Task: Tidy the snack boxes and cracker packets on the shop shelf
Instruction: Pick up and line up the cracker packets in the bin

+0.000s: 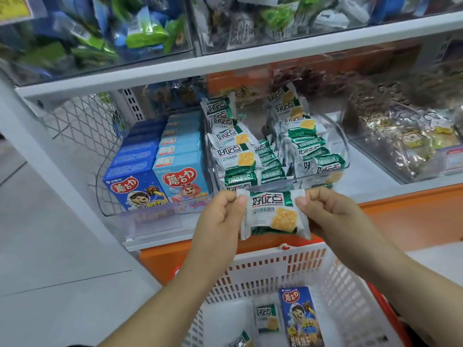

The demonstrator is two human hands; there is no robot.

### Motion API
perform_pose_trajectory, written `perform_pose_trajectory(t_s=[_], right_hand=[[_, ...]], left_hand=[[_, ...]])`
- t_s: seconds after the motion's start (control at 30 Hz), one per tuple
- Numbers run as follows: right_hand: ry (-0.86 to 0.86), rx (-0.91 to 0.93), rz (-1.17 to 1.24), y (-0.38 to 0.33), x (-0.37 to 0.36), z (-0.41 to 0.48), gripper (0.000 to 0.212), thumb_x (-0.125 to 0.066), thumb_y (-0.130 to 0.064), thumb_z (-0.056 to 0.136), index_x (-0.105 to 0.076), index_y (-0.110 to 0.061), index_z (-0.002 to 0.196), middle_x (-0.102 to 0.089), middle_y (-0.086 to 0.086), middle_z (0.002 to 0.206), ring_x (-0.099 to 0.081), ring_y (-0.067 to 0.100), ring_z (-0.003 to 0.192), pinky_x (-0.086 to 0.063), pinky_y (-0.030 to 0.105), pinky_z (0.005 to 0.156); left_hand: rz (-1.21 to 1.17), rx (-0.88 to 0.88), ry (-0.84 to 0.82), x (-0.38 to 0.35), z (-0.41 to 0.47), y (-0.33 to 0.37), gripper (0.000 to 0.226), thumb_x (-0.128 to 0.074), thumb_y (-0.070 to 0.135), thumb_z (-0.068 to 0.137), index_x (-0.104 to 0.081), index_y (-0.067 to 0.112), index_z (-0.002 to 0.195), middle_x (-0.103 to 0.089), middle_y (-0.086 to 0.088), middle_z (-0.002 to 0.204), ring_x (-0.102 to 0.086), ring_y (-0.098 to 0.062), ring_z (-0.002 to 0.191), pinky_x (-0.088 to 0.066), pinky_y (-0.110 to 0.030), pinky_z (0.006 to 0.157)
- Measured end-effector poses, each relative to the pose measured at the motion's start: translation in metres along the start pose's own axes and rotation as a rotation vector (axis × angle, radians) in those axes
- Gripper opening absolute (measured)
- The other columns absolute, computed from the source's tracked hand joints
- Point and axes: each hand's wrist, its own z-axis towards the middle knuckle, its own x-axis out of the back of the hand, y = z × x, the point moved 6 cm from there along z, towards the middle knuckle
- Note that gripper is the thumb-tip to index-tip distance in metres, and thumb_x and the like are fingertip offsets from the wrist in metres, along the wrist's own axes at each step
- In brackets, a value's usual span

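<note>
Just below cracker packet (273, 214): white basket (263, 276).

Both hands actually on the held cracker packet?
Touching. The head view shows the left hand pinching the upper left corner of the packet and the right hand pinching its upper right corner, thumbs on its front.

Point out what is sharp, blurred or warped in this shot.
Head view: the white-and-green cracker packet pinched by the left hand and right hand is sharp; the green and blue wrapped snacks up top are smeared; the white shelf edge slants with wide-angle distortion.
</note>
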Motion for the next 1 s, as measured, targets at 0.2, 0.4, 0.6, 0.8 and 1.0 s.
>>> perform_pose_trajectory(t_s=[0.2, 0.4, 0.6, 0.8, 1.0], right_hand=[[0.04, -0.14, 0.19, 0.012, 0.011, 0.002, 0.046, -0.077, -0.052, 0.06, -0.066, -0.012, 0.079, -0.054, 0.021, 0.088, -0.047, 0.031, 0.082, -0.047, 0.053, 0.084], [0.038, -0.386, 0.651, 0.024, 0.0, -0.002, 0.015, -0.056, -0.013, 0.089, -0.063, -0.001, 0.092, -0.069, 0.019, 0.092, -0.055, 0.023, 0.081, -0.058, 0.026, 0.056], [0.059, -0.086, 0.18, 0.007, 0.017, 0.002, 0.018, -0.059, -0.035, 0.078, -0.066, -0.022, 0.068, -0.05, 0.0, 0.049, -0.041, 0.018, 0.051, -0.041, 0.03, 0.064], [0.058, 0.061, 0.198, -0.01, 0.013, 0.0, 0.031, -0.056, -0.045, 0.081, -0.061, -0.015, 0.073, -0.067, 0.008, 0.067, -0.062, 0.023, 0.063, -0.049, 0.035, 0.078], [-0.004, 0.09, -0.136, -0.012, 0.002, -0.007, 0.026, -0.064, -0.039, 0.072, -0.063, -0.013, 0.075, -0.068, -0.005, 0.063, -0.06, 0.003, 0.06, -0.046, 0.013, 0.064]], left_hand=[[-0.626, 0.473, -0.313, -0.015, -0.001, -0.017, 0.028, -0.063, 0.015, 0.071, -0.067, 0.011, 0.098, -0.07, -0.002, 0.084, -0.061, -0.007, 0.062, -0.053, -0.02, 0.054], [-0.713, 0.558, -0.26, -0.014, -0.003, -0.017, 0.035, -0.062, 0.007, 0.064, -0.064, 0.006, 0.099, -0.066, -0.002, 0.064, -0.061, -0.006, 0.049, -0.052, -0.017, 0.047], [-0.254, 0.274, -0.198, -0.001, 0.005, -0.012, 0.01, -0.064, 0.014, 0.083, -0.063, 0.017, 0.093, -0.063, 0.009, 0.058, -0.053, -0.002, 0.049, -0.044, -0.015, 0.054], [-0.353, 0.125, -0.14, 0.001, 0.002, -0.003, 0.014, -0.059, 0.028, 0.079, -0.072, 0.021, 0.077, -0.074, 0.001, 0.085, -0.071, -0.015, 0.084, -0.055, -0.026, 0.075], [-0.213, 0.084, -0.022, 0.004, 0.003, -0.005, 0.014, -0.068, 0.008, 0.081, -0.065, 0.021, 0.085, -0.072, 0.011, 0.077, -0.069, -0.006, 0.078, -0.053, -0.032, 0.084]])
